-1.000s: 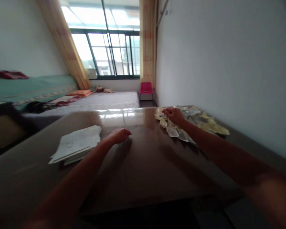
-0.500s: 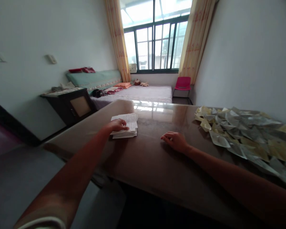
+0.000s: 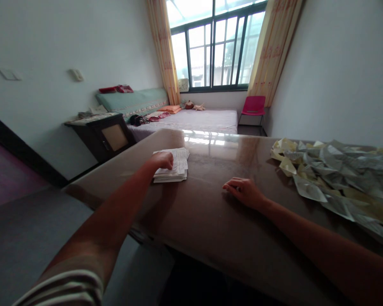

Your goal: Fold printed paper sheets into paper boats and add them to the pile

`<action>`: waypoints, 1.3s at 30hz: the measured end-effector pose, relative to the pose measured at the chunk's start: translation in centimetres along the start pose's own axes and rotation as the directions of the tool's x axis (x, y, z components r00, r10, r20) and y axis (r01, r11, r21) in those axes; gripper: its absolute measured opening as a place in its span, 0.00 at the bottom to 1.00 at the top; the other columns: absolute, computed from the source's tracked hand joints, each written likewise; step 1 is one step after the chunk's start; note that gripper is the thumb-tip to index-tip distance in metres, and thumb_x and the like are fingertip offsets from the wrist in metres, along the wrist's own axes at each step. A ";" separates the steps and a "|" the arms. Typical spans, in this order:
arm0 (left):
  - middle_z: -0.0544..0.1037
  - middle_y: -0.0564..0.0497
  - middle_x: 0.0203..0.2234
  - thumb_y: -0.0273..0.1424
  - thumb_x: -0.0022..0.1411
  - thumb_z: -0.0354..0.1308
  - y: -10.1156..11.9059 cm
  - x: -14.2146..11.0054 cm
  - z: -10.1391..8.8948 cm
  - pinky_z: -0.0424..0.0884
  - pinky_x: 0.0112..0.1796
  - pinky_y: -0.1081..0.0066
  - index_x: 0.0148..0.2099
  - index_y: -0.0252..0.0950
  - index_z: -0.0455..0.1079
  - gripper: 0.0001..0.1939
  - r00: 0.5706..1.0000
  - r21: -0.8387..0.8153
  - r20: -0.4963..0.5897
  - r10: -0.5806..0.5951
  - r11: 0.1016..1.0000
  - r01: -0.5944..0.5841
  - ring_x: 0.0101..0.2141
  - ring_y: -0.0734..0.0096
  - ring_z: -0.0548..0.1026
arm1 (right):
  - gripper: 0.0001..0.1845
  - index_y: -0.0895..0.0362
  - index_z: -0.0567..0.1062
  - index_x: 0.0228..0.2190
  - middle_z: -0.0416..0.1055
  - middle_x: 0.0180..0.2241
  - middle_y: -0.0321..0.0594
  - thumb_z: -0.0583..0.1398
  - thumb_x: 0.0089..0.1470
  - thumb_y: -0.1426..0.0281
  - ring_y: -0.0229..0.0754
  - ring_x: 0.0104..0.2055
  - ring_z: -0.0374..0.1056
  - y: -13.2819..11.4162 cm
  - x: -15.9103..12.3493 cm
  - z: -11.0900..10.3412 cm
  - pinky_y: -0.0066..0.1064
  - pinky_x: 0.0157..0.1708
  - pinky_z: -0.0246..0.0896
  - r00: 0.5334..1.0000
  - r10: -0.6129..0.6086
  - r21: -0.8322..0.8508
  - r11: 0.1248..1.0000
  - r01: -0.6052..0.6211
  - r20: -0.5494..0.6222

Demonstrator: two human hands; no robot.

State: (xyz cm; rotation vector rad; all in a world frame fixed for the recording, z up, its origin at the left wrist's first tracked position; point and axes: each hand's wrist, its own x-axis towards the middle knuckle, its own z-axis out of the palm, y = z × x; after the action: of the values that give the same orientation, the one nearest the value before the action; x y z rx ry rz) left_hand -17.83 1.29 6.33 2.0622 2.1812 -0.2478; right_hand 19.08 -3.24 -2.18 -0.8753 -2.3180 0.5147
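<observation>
A stack of white printed paper sheets point(image 3: 180, 163) lies on the brown table, its edges slightly uneven. My left hand point(image 3: 164, 160) rests on the left part of the stack, its fingers curled into a fist. What is under or inside those fingers is hidden. To the right of the stack, my right hand point(image 3: 242, 189) lies on the tabletop, apart from the papers. Its fingers are loosely bent and hold nothing that I can see.
On the right of the glossy table point(image 3: 204, 216) spreads a heap of folded grey and yellowish paper pieces point(image 3: 335, 170). Beyond the table are a bed point(image 3: 207, 121), a dark cabinet point(image 3: 111, 138) and a pink chair point(image 3: 254, 106) below the window.
My left hand's fingers, outstretched over the stack before, are now curled into a fist on it. The whole view has shifted slightly; my right hand keeps its place on the table.
</observation>
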 end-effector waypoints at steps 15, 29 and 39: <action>0.77 0.49 0.28 0.45 0.47 0.59 -1.8 -0.9 0.3 0.66 0.27 0.74 0.40 0.32 0.75 0.24 0.998 -0.215 0.064 -0.011 0.976 0.025 0.27 0.68 0.72 | 0.15 0.53 0.80 0.32 0.76 0.31 0.38 0.55 0.59 0.62 0.38 0.30 0.69 -0.1 -0.2 -0.4 0.28 0.31 0.60 0.999 -0.015 0.009 1.000 0.015 0.042; 0.73 0.52 0.20 0.37 0.36 0.64 0.2 0.1 -1.0 0.64 0.25 0.73 0.29 0.32 0.75 0.16 0.982 -0.235 0.187 0.021 0.972 0.024 0.23 0.71 0.67 | 0.15 0.54 0.79 0.33 0.75 0.32 0.39 0.55 0.60 0.62 0.37 0.29 0.67 -0.1 -0.3 -0.4 0.27 0.31 0.59 0.998 -0.020 -0.008 1.000 0.021 0.062; 0.69 0.54 0.19 0.36 0.33 0.64 -0.9 0.0 -0.1 0.64 0.26 0.73 0.25 0.34 0.71 0.14 0.988 -0.425 0.152 0.018 0.904 0.049 0.24 0.71 0.66 | 0.14 0.55 0.79 0.34 0.75 0.33 0.40 0.55 0.60 0.63 0.38 0.32 0.69 -0.2 -0.3 -0.8 0.28 0.33 0.59 0.996 -0.029 0.013 1.000 0.028 0.084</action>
State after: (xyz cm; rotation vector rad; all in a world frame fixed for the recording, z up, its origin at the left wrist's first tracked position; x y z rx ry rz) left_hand -18.70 1.31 6.45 1.7226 1.9472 0.0697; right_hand 19.66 -3.52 -1.62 -0.8288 -2.3973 0.5627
